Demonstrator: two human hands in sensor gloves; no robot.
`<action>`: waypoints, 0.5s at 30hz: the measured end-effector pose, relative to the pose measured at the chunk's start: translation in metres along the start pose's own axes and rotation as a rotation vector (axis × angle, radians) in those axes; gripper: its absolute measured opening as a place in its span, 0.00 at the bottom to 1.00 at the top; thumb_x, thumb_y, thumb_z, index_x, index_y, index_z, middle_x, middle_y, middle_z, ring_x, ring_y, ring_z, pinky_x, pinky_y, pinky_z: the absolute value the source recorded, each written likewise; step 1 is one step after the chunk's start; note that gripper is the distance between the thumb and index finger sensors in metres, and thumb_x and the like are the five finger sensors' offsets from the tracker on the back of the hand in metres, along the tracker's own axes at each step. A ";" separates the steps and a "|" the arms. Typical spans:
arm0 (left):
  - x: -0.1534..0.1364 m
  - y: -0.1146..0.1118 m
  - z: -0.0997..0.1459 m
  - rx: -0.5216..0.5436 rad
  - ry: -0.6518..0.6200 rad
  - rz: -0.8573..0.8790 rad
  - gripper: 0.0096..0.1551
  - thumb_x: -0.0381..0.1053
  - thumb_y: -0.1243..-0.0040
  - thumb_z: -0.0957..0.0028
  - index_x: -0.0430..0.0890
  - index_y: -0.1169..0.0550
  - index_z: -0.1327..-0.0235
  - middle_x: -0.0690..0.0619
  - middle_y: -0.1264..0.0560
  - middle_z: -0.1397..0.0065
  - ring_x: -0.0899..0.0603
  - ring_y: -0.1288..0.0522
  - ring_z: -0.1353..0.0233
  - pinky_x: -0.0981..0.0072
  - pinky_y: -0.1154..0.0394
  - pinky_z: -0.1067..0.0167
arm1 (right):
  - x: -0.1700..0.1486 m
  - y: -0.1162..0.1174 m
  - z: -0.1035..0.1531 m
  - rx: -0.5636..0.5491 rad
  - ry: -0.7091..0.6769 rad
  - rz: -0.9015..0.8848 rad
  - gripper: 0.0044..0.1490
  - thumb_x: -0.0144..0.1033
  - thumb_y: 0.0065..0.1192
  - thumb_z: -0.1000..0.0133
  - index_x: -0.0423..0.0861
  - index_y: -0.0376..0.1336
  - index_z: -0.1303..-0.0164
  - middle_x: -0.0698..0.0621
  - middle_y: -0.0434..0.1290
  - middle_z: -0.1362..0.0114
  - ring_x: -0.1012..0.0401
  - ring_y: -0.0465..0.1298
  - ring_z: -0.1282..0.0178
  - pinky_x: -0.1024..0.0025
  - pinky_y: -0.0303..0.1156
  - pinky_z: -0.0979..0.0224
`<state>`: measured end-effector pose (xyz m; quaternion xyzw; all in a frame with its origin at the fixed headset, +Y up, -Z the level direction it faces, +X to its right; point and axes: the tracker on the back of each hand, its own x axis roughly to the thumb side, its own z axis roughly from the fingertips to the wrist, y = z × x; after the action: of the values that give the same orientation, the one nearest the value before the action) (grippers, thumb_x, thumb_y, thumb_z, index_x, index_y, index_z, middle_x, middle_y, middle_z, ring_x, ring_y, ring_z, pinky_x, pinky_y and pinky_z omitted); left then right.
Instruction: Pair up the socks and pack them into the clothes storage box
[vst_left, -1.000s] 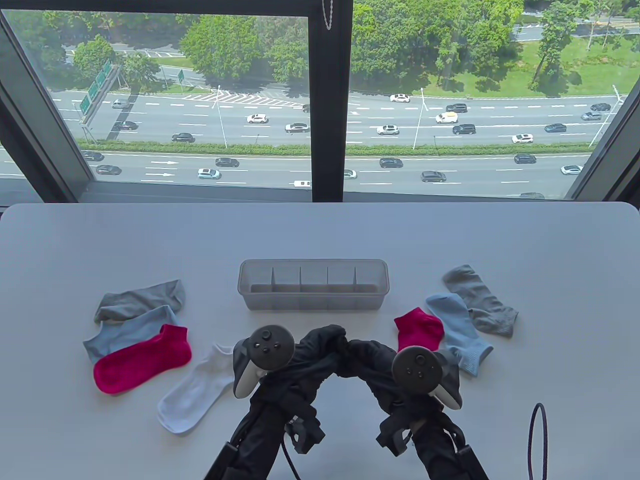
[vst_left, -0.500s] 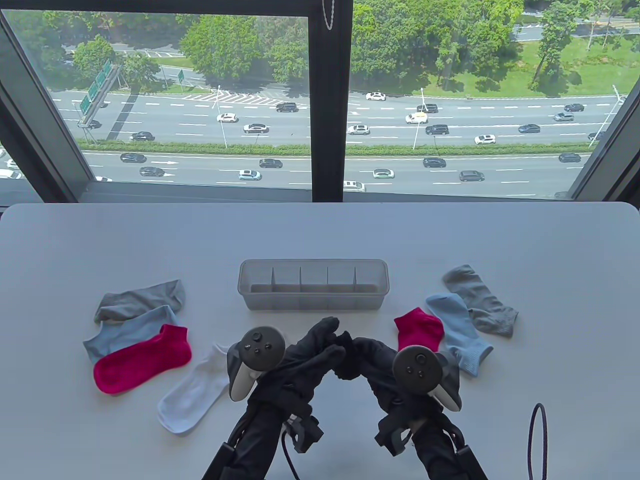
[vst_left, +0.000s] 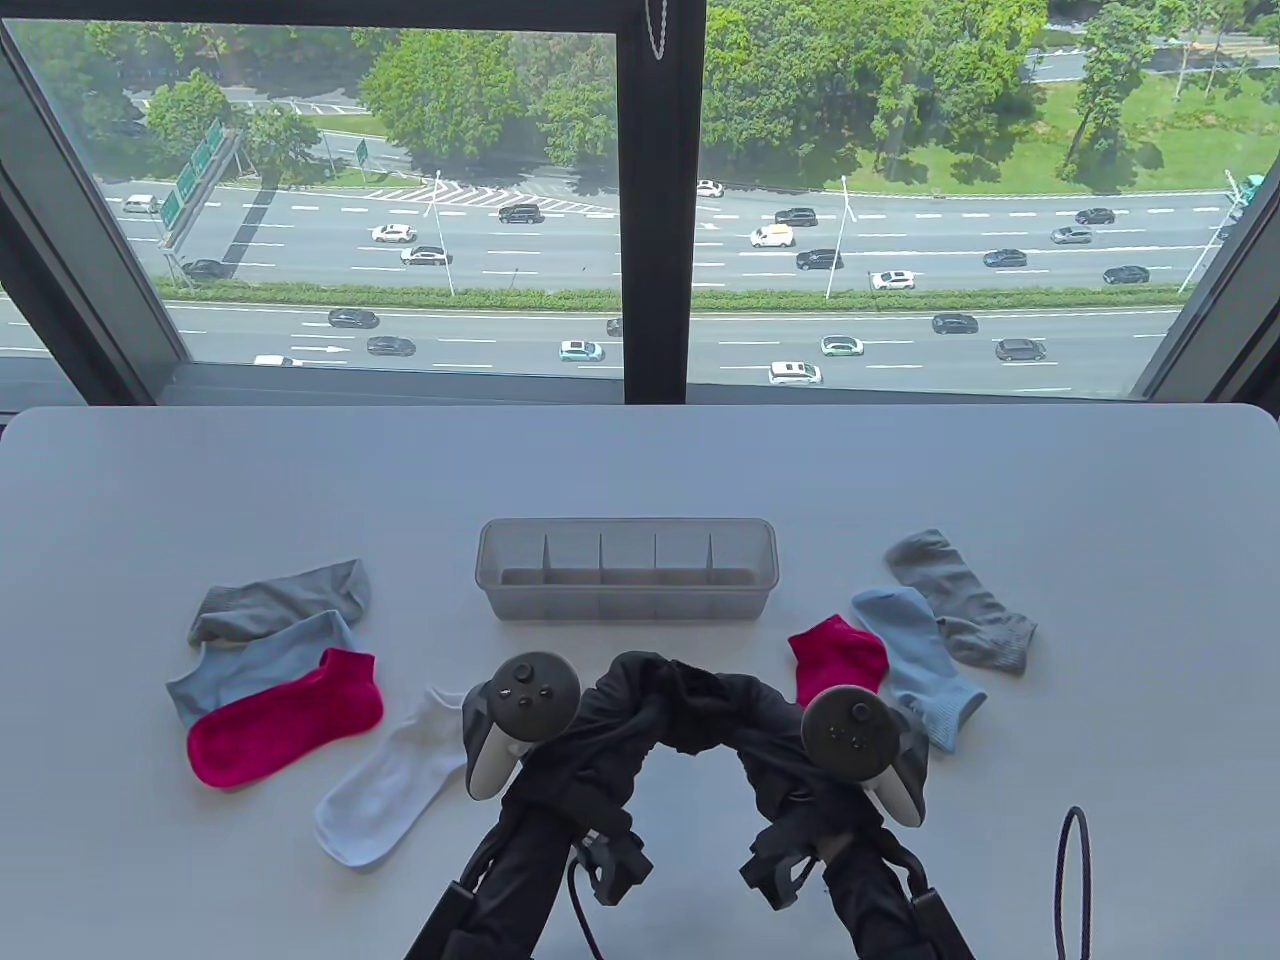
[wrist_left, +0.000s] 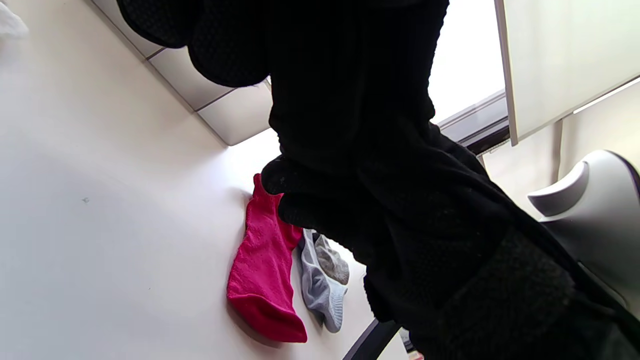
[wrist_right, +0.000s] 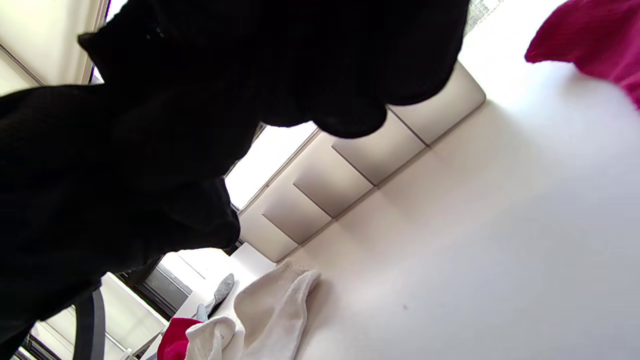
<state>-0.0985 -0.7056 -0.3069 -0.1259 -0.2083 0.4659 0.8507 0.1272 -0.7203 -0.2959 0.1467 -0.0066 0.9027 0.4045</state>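
We see both hands, left hand (vst_left: 610, 700) and right hand (vst_left: 745, 715), clasped together holding nothing near the table's front edge, socks spread both sides, box (vst_left: 627, 570) mid-table, so grab the white sock (vst_left: 395, 775) first.

I sit at a white desk (vst_left: 640, 470) by a big window (vst_left: 330, 200), high up in a tall building. Far below I see a wide road (vst_left: 700, 340) with many cars, and green trees (vst_left: 480, 90). It looks like an office room.
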 end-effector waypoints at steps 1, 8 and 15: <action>0.001 -0.002 -0.001 -0.026 -0.009 -0.009 0.27 0.44 0.56 0.42 0.41 0.40 0.29 0.38 0.30 0.32 0.34 0.24 0.38 0.33 0.33 0.29 | 0.000 -0.003 0.000 0.008 -0.008 0.031 0.28 0.36 0.56 0.40 0.43 0.62 0.30 0.44 0.77 0.38 0.53 0.79 0.40 0.51 0.74 0.31; -0.002 0.000 0.002 0.034 0.005 -0.005 0.26 0.44 0.49 0.40 0.41 0.36 0.30 0.38 0.26 0.30 0.32 0.21 0.35 0.34 0.31 0.30 | -0.003 -0.013 0.001 0.084 -0.055 -0.160 0.37 0.42 0.62 0.38 0.48 0.55 0.19 0.39 0.70 0.27 0.42 0.70 0.27 0.40 0.66 0.26; -0.001 -0.001 0.001 0.042 0.011 -0.001 0.21 0.49 0.45 0.38 0.43 0.29 0.36 0.40 0.26 0.29 0.32 0.23 0.34 0.32 0.32 0.30 | -0.009 -0.022 0.007 -0.178 0.034 -0.231 0.26 0.36 0.53 0.35 0.47 0.59 0.26 0.46 0.74 0.32 0.48 0.74 0.30 0.45 0.69 0.25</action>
<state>-0.0986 -0.7071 -0.3063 -0.1103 -0.1939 0.4689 0.8546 0.1509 -0.7130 -0.2937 0.0946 -0.0628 0.8485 0.5170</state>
